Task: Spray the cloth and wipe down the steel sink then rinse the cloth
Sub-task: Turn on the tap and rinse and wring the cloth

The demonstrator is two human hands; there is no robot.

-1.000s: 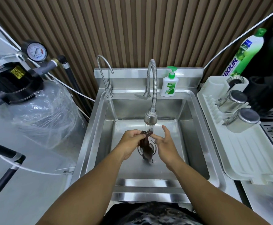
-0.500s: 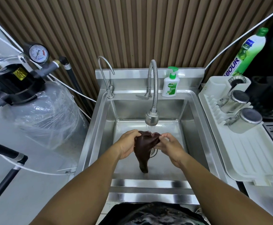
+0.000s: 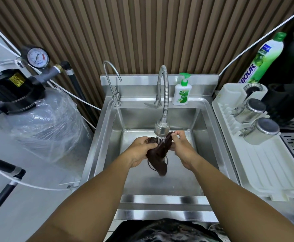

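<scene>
A dark brown wet cloth (image 3: 158,154) hangs over the basin of the steel sink (image 3: 107,137), its lower end dangling above the drain. My left hand (image 3: 139,151) grips its left top corner and my right hand (image 3: 181,147) pinches its right top corner. Between them the cloth is stretched directly under the flexible tap's spray head (image 3: 162,127). Water streams from the head onto the cloth's top edge.
A thin gooseneck tap (image 3: 112,81) and a Dettol soap pump bottle (image 3: 181,91) stand on the sink's back ledge. A white drying rack (image 3: 265,163) with two steel cups lies to the right, with a green detergent bottle (image 3: 263,58) behind. A plastic-wrapped tank (image 3: 43,126) stands to the left.
My right hand took hold of the cloth, and both hands spread it and raised it up under the spray head. Water now falls onto the cloth's top edge.
</scene>
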